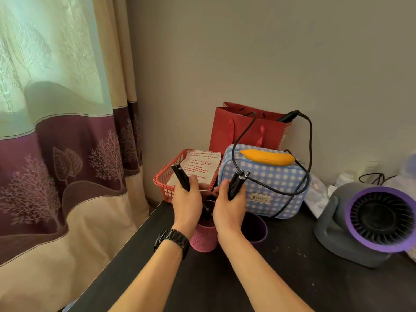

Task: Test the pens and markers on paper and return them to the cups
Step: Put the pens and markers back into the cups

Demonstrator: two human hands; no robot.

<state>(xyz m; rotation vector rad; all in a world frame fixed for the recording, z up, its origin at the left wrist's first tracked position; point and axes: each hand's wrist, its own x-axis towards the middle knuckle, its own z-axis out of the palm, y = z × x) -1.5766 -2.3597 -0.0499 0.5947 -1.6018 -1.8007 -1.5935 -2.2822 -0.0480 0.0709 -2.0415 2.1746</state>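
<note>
Forearms first, ours, both stretched out over the dark tabletop (225,278), with a black watch (172,240) on the left wrist. Our left hand (188,197) is curled round a couple of black pens (180,177), their ends poking up and tilting off to the left. Our right hand (227,203) grips a fatter bunch of black pens (237,183), four or so, ends up and leaning right. Both fists are closed tight on their loads, and the two hands sit just beside each other.

Right under them, toward the far left corner of the tabletop, stands the pink cup (202,238), dotted with small holes. Dark shafts show at its mouth between our wrists; we can't tell whether they belong to the left-hand pens or stand in the cup on their own. Just to its right is the purple cup (256,228), partly hidden behind our right wrist, its inside dark.

In the far left corner itself we've got a red basket (166,179) with a sheet (200,167) printed in red lying in it. Beside the basket sits a blue-and-white checked pouch (270,183) labelled ETALOO, with a yellow banana-shaped piece (267,157) on top and a black cable (310,140) looped over it. Behind those, against the wall, stands a red gift bag (245,131). Over by the right edge a grey fan (369,221) with a purple ring faces us. Off the left edge hangs a curtain (63,131), pale above, plum with tree patterns below.
</note>
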